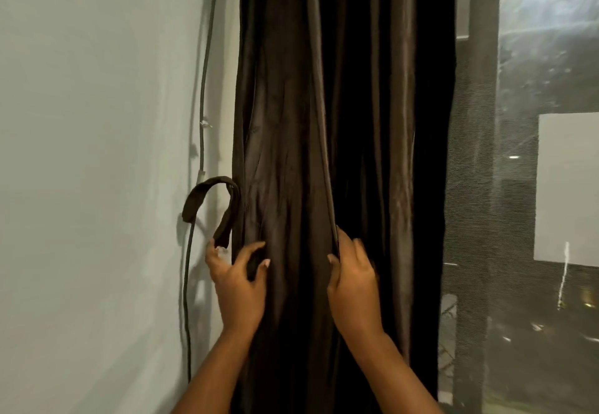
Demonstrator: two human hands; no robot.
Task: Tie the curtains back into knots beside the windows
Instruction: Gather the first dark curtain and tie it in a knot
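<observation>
A dark brown curtain (291, 122) hangs bunched in long folds between the wall and the window. A matching brown tieback strap (207, 196) arches out from the curtain's left edge. My left hand (238, 284) holds the strap's lower end against the curtain's left edge, thumb and fingers curled around the fabric. My right hand (351, 280) pinches a vertical fold near the curtain's middle. The curtain hangs straight, with no knot in it.
A pale wall (97, 154) stands at the left with a dark cable (202, 89) running down it beside the curtain. At the right is the window glass (551, 186) behind a sheer mesh panel (470, 186), with a dark frame.
</observation>
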